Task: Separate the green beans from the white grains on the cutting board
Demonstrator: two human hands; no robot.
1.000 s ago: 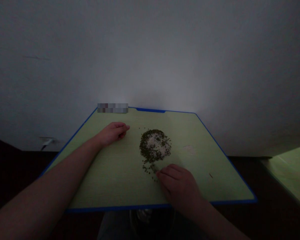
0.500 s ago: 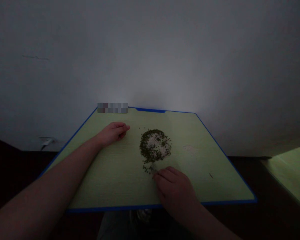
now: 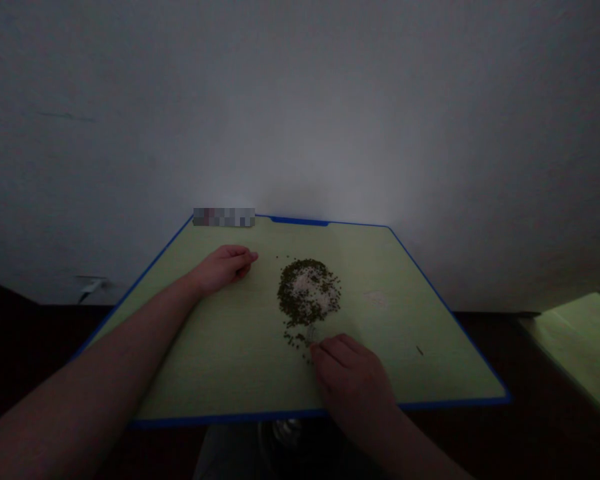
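A round heap of small dark green beans mixed with pale grains [image 3: 309, 292] lies in the middle of a light green desk with a blue rim [image 3: 220, 347]. My left hand [image 3: 225, 265] rests on the desk left of the heap, fingers loosely curled, holding nothing I can see. My right hand [image 3: 353, 380] lies at the near edge of the heap with its fingers bent together; its fingertips touch a few stray beans [image 3: 297, 340]. Whether they pinch anything is too dim to tell.
A small pale patch of grains [image 3: 377, 297] lies right of the heap, and one dark speck [image 3: 419, 350] further right. A white wall stands close behind the desk. A second green desk [image 3: 580, 347] shows at the right edge. The floor around is dark.
My right hand slid a little left and towards me along the near edge of the heap. My left hand has stayed where it was.
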